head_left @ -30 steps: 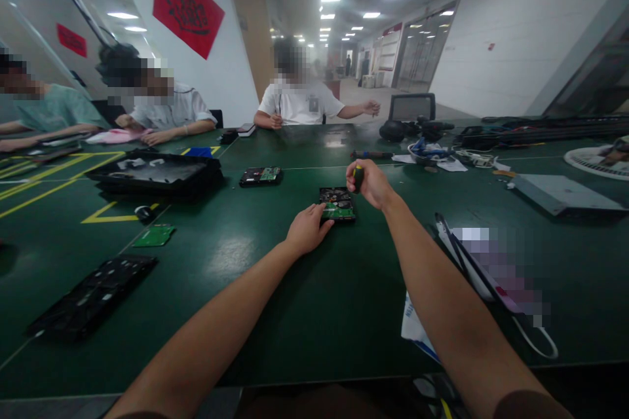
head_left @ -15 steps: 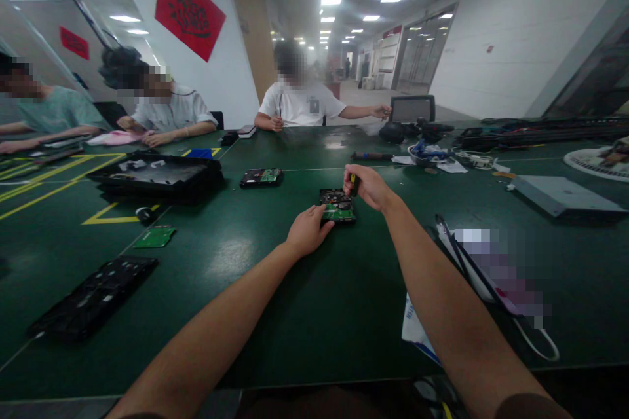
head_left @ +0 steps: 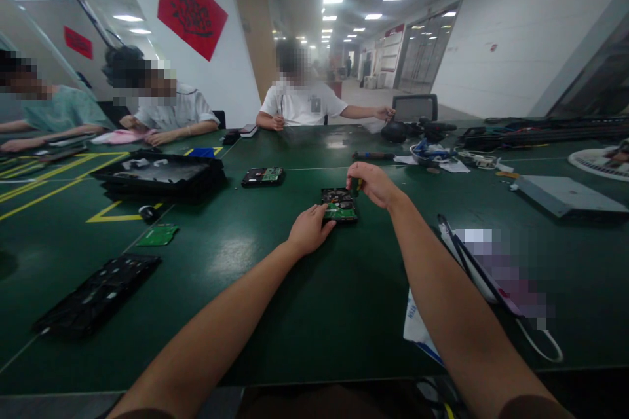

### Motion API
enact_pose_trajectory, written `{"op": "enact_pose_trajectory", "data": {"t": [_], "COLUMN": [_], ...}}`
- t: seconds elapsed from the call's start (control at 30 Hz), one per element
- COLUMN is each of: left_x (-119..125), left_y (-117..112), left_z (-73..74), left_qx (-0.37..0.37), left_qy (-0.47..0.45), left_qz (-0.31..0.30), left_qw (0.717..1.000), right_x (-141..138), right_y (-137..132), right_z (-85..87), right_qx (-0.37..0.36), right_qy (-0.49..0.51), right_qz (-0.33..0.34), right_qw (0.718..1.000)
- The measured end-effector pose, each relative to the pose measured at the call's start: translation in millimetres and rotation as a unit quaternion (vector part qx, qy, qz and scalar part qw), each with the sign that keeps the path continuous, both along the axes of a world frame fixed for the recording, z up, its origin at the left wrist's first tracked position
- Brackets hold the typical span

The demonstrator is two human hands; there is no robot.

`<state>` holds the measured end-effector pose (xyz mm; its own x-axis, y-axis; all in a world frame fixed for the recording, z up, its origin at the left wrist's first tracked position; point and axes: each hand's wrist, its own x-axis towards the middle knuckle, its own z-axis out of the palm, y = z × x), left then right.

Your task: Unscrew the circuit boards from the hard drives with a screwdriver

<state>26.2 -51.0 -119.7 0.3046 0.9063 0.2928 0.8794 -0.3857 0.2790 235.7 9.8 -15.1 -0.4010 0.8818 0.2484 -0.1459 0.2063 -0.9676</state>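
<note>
A hard drive (head_left: 339,201) lies circuit-board side up on the green table (head_left: 304,314) in front of me. My left hand (head_left: 308,230) rests on its near left corner, fingers curled against the edge, steadying it. My right hand (head_left: 373,183) is closed round a small yellow-and-black screwdriver (head_left: 359,185), whose tip points down at the drive's right edge. Most of the tool is hidden in my fist.
A second hard drive (head_left: 262,176) lies further back left, beside a black tray (head_left: 160,177). A loose green board (head_left: 158,235) and a black frame (head_left: 95,294) lie at left. Papers and a lanyard (head_left: 491,275) sit at right. Three people sit across the table.
My right hand has dropped lower and tipped the screwdriver down towards the drive's right edge. My left hand has stayed on the drive.
</note>
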Motion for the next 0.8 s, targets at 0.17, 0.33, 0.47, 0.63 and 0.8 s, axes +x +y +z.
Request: {"op": "enact_pose_trajectory", "data": {"t": [0.17, 0.33, 0.47, 0.63, 0.8], "left_x": [-0.2, 0.3, 1.0, 1.0, 0.6], "left_y": [1.0, 0.8, -0.3, 0.0, 1.3], "left_z": [-0.8, -1.1, 0.2, 0.3, -1.7], "left_qx": [0.006, 0.009, 0.009, 0.005, 0.007], "left_qy": [0.001, 0.008, 0.009, 0.006, 0.008], "left_qz": [-0.004, 0.003, 0.001, 0.001, -0.001], "left_qw": [1.0, 1.0, 1.0, 1.0, 1.0], "right_x": [-0.7, -1.5, -1.6, -2.1, 0.1], "right_y": [0.2, 4.3, 5.0, 3.2, 4.3], "right_z": [2.3, -1.7, -3.5, -1.4, -1.6], "right_qx": [0.018, 0.009, 0.003, -0.029, -0.044], "right_qy": [-0.004, 0.011, 0.027, 0.04, 0.055], "right_qz": [0.006, -0.024, -0.011, 0.013, 0.033], "right_qw": [1.0, 1.0, 1.0, 0.999, 0.997]}}
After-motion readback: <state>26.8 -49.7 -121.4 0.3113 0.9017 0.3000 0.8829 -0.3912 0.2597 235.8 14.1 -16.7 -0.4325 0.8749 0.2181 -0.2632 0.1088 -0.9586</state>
